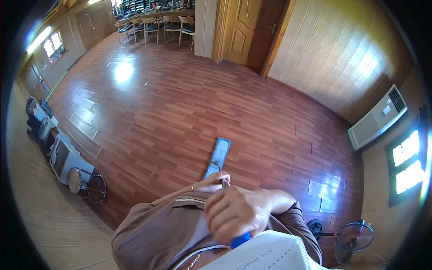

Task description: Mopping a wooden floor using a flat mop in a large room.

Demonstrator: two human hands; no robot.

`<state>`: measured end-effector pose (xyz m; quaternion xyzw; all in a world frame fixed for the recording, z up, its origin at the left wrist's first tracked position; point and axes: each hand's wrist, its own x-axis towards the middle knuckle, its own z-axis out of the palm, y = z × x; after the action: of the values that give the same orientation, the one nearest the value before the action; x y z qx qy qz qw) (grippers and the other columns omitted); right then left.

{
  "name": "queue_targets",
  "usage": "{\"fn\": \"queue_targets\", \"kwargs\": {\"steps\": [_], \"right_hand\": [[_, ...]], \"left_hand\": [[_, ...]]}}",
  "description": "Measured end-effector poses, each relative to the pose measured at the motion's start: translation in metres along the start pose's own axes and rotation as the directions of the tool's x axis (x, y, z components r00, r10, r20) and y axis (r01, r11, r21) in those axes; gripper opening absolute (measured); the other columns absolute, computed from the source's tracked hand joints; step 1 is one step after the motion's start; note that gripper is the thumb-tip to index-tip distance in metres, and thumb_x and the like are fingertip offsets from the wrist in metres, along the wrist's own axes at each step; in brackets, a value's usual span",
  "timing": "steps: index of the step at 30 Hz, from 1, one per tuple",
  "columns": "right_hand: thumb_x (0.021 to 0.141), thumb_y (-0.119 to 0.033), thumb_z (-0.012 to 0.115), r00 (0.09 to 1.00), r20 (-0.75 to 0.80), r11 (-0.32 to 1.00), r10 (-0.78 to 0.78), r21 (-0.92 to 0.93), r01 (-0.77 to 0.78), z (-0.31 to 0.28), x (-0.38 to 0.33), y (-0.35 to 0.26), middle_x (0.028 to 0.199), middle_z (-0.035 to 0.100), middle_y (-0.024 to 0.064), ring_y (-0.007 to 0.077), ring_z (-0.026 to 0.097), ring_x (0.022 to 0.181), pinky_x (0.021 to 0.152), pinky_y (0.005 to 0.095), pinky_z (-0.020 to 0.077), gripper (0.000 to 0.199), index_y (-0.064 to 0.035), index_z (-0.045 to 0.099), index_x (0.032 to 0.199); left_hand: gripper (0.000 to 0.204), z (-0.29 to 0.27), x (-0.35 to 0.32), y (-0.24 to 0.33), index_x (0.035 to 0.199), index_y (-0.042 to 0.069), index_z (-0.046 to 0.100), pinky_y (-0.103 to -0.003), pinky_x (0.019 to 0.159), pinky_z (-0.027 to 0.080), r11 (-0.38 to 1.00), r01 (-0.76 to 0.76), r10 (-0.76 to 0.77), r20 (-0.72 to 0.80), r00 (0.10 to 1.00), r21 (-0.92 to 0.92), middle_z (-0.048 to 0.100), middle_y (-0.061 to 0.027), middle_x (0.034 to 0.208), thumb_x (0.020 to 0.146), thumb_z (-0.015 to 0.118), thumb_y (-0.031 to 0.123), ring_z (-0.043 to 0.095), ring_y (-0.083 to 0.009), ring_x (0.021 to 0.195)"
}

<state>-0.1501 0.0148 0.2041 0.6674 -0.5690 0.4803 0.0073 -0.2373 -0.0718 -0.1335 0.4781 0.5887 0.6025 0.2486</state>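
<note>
Right hand point(236, 211): I see it at about 6 o'clock in the head view, grip pressed together around the blue-capped top end of the mop handle point(240, 240), knuckles up.
Left hand point(211, 182): just above the right, toward 12 o'clock from it, grip pinching the thin handle lower down; a ring or bracelet glints at the wrist side.
Flat mop point(218, 157): its long blue-edged pad lies flat on the floor just beyond the left hand, its long axis running toward 12 to 1 o'clock. The shaft between pad and hands is mostly hidden from me by the hands.
Wooden floor point(180, 103): reddish-brown planks, with bright window glare toward 11 o'clock.
Clothing: brown sleeves point(157, 225) come in from the lower edge; a white garment with print sits at the bottom.
Stool point(85, 182): a round metal-framed one at 9 o'clock, beside a white boxy appliance point(63, 157).
Floor fan point(353, 236): at 4 o'clock, lying low near the wall.
Air conditioner point(378, 119): white standing unit at 3 o'clock against the panelled wall.
Doors point(240, 29): wooden, at 12 o'clock.
Chairs point(171, 24): a row by a long tabletop, well apart at 11 to 12 o'clock.
</note>
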Motion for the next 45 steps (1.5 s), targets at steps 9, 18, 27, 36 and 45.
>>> {"fn": "queue_targets", "kwargs": {"steps": [9, 18, 27, 36, 45], "right_hand": [[0.082, -0.031, 0.071, 0.865, -0.278, 0.905, 0.418, 0.048, -0.422, 0.01, -0.053, 0.106, 0.074, 0.057, 0.0109, 0.0296, 0.059, 0.069, 0.06, 0.0413, 0.0442, 0.031, -0.0037, 0.055, 0.08], [0.078, -0.03, 0.075, 0.723, -0.114, 0.729, 0.681, 0.013, -0.685, 0.093, -0.148, 0.251, 0.063, 0.05, 0.0119, 0.026, 0.052, 0.058, 0.054, 0.0389, 0.0391, 0.033, -0.006, 0.053, 0.072], [0.07, -0.025, 0.073, 0.528, -0.301, 0.556, 0.795, 0.012, -0.831, 0.12, -0.192, 0.269, 0.065, 0.058, 0.0153, 0.0319, 0.057, 0.06, 0.056, 0.0431, 0.0429, 0.022, -0.0085, 0.06, 0.066], [0.066, -0.018, 0.067, 0.345, -0.516, 0.411, 0.784, 0.014, -0.912, 0.1, -0.321, 0.185, 0.068, 0.06, 0.015, 0.0371, 0.058, 0.065, 0.057, 0.044, 0.0453, 0.01, -0.0106, 0.061, 0.068], [0.065, -0.02, 0.066, -0.06, -0.744, 0.09, 0.666, 0.16, -0.983, 0.141, -0.428, 0.04, 0.067, 0.061, 0.0155, 0.0387, 0.06, 0.07, 0.062, 0.0474, 0.0471, 0.012, -0.01, 0.061, 0.07]], "left_hand": [[0.056, -0.118, -0.032, 0.222, 0.124, 0.002, 0.049, -0.045, 0.096, 0.045, 0.893, -0.24, 0.098, -0.355, 0.93, -0.38, 0.055, -0.0224, 0.122, 0.081, 0.071, 0.03, 0.055, -0.0336, 0.113], [0.056, -0.104, -0.079, 0.296, 0.126, 0.009, 0.041, -0.049, 0.084, 0.047, 0.504, -0.382, 0.815, -0.28, 0.507, 0.775, 0.062, -0.0179, 0.098, 0.087, 0.064, 0.041, 0.063, -0.0277, 0.081], [0.021, -0.092, -0.079, 0.295, 0.102, 0.01, 0.045, -0.047, 0.079, 0.042, 0.634, -0.395, 0.747, -0.392, 0.537, 0.665, 0.058, -0.0033, 0.071, 0.093, 0.056, 0.025, 0.057, -0.0145, 0.058], [0.022, -0.025, 0.006, 0.25, 0.103, 0.011, 0.045, -0.048, 0.079, 0.044, 0.759, -0.442, 0.636, -0.402, 0.658, 0.477, 0.057, -0.0044, 0.071, 0.093, 0.056, 0.028, 0.056, -0.017, 0.061], [0.028, 0.052, 0.079, 0.218, 0.099, 0.011, 0.05, -0.05, 0.087, 0.043, 0.872, -0.482, 0.488, -0.065, 0.87, 0.088, 0.062, -0.0071, 0.082, 0.086, 0.067, 0.03, 0.064, -0.0235, 0.076]]}}
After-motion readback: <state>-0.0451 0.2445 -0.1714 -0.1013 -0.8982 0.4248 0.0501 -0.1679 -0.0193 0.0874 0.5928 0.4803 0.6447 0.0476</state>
